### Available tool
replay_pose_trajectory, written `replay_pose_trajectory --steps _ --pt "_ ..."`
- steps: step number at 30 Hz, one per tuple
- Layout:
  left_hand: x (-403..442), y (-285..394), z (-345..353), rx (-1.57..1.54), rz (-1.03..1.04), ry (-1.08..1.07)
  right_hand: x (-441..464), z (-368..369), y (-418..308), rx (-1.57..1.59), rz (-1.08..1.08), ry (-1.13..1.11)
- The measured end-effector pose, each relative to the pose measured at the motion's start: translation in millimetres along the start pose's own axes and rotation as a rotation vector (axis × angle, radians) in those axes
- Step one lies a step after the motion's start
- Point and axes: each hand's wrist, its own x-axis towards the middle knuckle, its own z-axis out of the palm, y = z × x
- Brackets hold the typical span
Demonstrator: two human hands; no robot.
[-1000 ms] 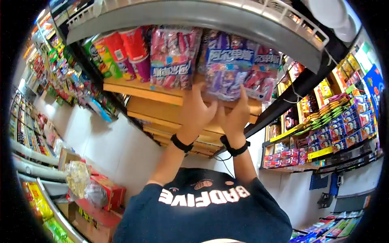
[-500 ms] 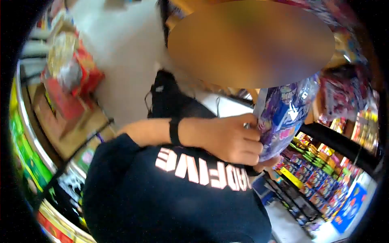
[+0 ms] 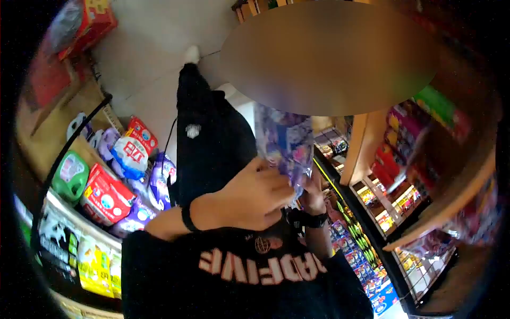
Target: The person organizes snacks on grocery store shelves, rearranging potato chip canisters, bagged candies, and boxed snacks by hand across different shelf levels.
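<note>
A purple and blue candy bag [image 3: 287, 139] is in front of my chest, its upper part hidden by a blurred oval. My left hand [image 3: 260, 191], with a black band on the wrist, has its fingers curled round the bag's lower left edge. On the bag's lower right side, my right hand [image 3: 313, 195] grips it, partly hidden behind the plastic. Both hands are close together, just above the lettering on my dark shirt.
Wooden shelf boards [image 3: 366, 141] with packets rise at the right. Racks of snacks [image 3: 361, 255] stand lower right. At the left are detergent packs [image 3: 108, 195], a green bottle [image 3: 70, 175] and a red box [image 3: 90, 26]. Pale floor [image 3: 143, 48] shows at the top.
The candy bag has come off the shelf into both hands, and lately moved left in view. The camera has turned, bringing the detergent packs at the left into view.
</note>
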Motion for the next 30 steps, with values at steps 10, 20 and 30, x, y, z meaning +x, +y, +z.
replay_pose_trajectory --steps 10,20,30 --pt "79.7 -165.1 33.5 0.069 0.259 -0.061 80.6 -54.6 54.6 0.492 -0.221 0.404" --pt "117.1 -247.6 46.5 0.364 0.550 0.015 137.6 -27.5 44.4 0.154 -0.662 0.754" --pt "170.5 -234.4 78.0 0.704 -0.140 0.100 190.1 -126.5 52.6 0.012 -0.518 0.515"
